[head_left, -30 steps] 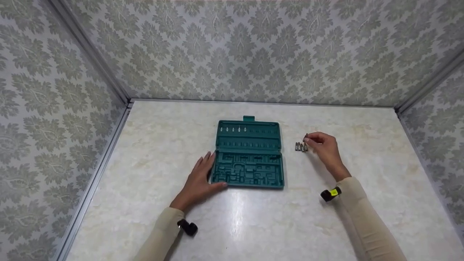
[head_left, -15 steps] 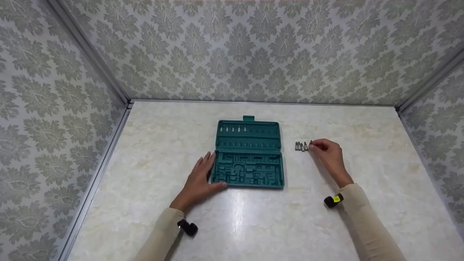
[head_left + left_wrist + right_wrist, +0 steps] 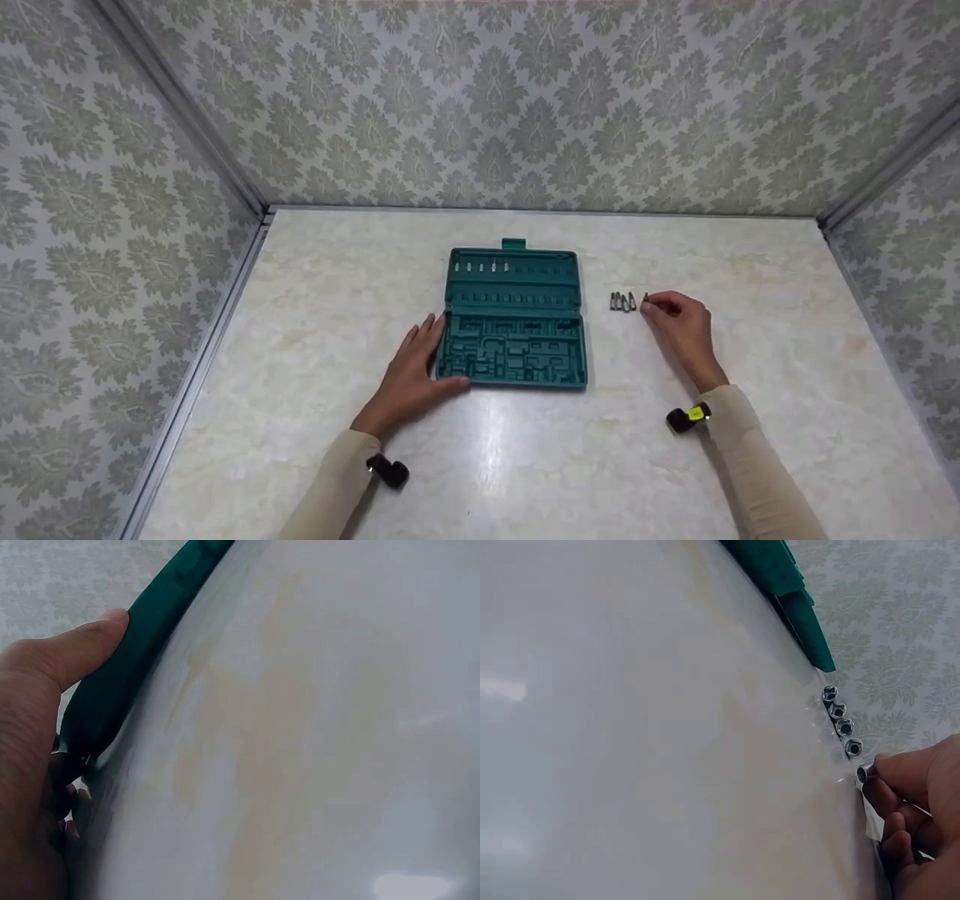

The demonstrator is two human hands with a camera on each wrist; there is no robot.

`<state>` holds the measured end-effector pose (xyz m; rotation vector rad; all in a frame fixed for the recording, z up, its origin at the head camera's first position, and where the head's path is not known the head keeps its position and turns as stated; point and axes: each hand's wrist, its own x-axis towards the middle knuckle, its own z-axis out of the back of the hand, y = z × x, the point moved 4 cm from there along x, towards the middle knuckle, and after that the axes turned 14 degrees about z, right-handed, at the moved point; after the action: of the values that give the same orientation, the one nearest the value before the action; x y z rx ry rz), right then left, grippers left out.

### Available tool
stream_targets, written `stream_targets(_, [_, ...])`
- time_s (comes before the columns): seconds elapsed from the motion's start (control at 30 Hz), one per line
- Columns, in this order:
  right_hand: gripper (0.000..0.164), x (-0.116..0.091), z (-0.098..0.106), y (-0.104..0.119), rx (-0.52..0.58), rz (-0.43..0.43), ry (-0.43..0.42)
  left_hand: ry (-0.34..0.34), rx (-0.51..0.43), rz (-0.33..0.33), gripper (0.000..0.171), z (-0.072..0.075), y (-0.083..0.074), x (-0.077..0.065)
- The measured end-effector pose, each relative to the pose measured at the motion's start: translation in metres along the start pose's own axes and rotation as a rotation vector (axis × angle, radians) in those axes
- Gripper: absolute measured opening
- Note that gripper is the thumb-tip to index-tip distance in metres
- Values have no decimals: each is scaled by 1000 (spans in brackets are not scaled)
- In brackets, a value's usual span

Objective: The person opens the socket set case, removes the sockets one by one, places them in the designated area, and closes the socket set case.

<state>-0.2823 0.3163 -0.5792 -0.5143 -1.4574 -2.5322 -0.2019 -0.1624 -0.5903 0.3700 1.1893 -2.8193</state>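
Observation:
An open green plastic case (image 3: 517, 300) lies on the table; its upper half holds several small metal bits (image 3: 481, 268) in a row. My left hand (image 3: 411, 379) rests at the case's lower left corner, fingers along its side and thumb on the front edge. In the left wrist view the thumb (image 3: 94, 645) touches the case. My right hand (image 3: 681, 322) pinches a metal socket bit (image 3: 866, 772) between thumb and finger, its hollow end toward the wrist camera. Beside it several similar socket bits (image 3: 622, 302) lie in a row.
A pale marbled table (image 3: 300, 315) lies under everything. Patterned panels (image 3: 495, 112) rise at the back and both sides, with metal frame rails (image 3: 187, 375) along the table's left edge. The case's latch tab (image 3: 514, 244) points to the back.
My right hand has come down toward the table and shifted right with the socket bit, to the right end of the row. My left hand and the case have stayed put.

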Motion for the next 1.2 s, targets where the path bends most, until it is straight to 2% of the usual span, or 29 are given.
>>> stream_targets(0.17, [21, -2, -3, -2, 4, 4, -18, 2, -9, -9, 121, 0, 1, 0])
stream_targets(0.4, [21, -1, -6, 0, -47, -1, -38, 2, -9, -12, 121, 1, -1, 0])
stream_targets(0.67, [21, -1, -11, 3, -72, -45, -48, 1, -4, -3, 121, 0, -2, 1])
stream_targets(1.2, [18, -2, -18, 4, -135, -27, -72, -4, 0, 4, 121, 0, -1, 0])
